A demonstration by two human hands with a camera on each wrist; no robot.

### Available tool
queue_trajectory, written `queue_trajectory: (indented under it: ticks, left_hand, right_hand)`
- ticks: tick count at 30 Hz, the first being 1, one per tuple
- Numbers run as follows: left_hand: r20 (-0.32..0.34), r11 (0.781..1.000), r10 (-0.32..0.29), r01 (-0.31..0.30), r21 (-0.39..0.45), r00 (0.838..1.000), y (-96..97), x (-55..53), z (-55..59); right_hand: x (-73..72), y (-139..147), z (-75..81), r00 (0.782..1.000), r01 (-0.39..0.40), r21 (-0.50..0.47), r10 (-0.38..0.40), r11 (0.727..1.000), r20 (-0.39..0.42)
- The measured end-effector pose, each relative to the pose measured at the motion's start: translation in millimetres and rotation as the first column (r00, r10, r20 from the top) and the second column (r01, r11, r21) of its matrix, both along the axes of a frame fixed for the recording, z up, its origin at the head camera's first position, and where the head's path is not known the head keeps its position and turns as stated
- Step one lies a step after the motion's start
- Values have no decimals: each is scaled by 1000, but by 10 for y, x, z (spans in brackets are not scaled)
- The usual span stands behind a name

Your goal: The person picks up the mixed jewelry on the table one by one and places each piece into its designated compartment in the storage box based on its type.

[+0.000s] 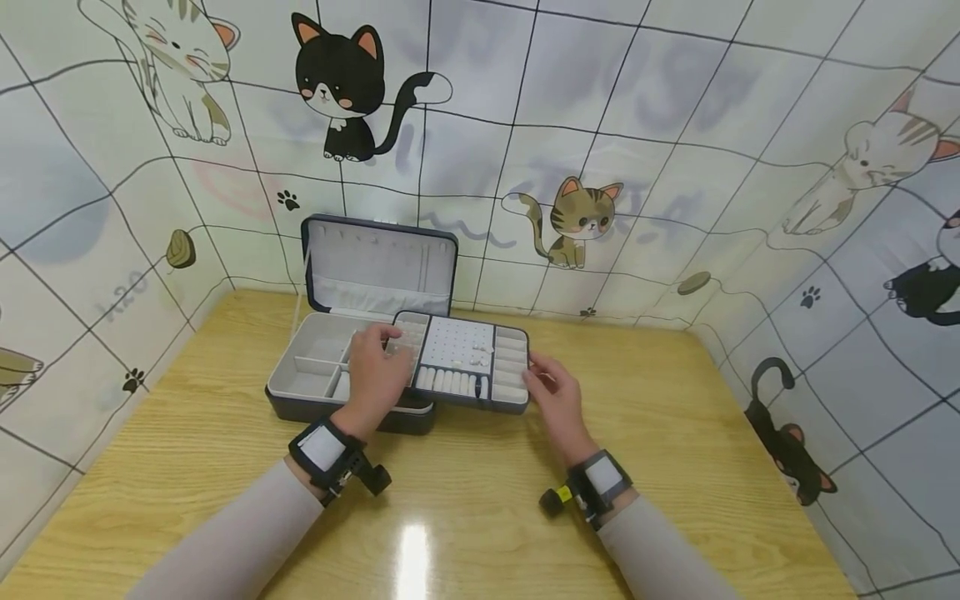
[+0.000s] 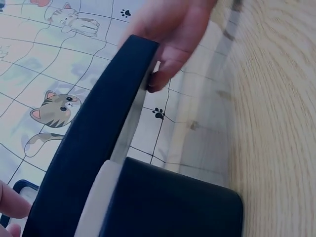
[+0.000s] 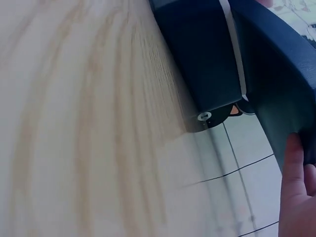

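Observation:
A dark navy jewelry box point(image 1: 300, 406) stands with its lid point(image 1: 380, 260) raised, showing pale compartments. Its lift-out jewelry tray point(image 1: 510, 404) overlaps the box's right part and juts out past it to the right. My right hand point(image 1: 558, 400) grips the tray's right end, with a finger against the underside in the right wrist view. Over the tray's left compartments is my left hand point(image 1: 378, 371), fingers bent and apart; its fingertips point(image 2: 12, 201) show beside the tray's top edge in the left wrist view. Small earrings point(image 1: 480, 354) sit on the tray's dotted panel, above white ring rolls point(image 1: 446, 381).
The box stands on a wooden table point(image 1: 480, 517), near its back edge. Behind it rises a white wall covering point(image 1: 480, 108) with grid lines and cartoon cats, which also runs along both sides of the table.

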State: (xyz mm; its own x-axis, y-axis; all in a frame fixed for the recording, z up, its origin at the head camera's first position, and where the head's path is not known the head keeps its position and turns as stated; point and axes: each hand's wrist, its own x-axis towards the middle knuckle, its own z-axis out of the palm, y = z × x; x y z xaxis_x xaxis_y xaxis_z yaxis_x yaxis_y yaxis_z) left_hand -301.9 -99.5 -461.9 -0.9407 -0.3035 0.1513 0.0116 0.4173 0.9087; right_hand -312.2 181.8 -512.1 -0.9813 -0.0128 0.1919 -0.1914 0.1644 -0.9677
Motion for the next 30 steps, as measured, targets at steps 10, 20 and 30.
queue_trajectory:
  ticks: [10, 20, 30]
  left_hand:
    - [87, 995, 12, -20, 97, 996, -57, -8, 79]
    - [68, 991, 17, -26, 128, 998, -14, -15, 64]
    - [46, 993, -3, -3, 119, 999, -23, -12, 49]
  right_hand:
    - [-50, -137, -132, 997, 63, -219, -52, 974, 55]
    - [-118, -351, -131, 982, 187, -436, -169, 880, 81]
    - [-262, -498, -145, 958, 283, -552, -263, 784, 117]
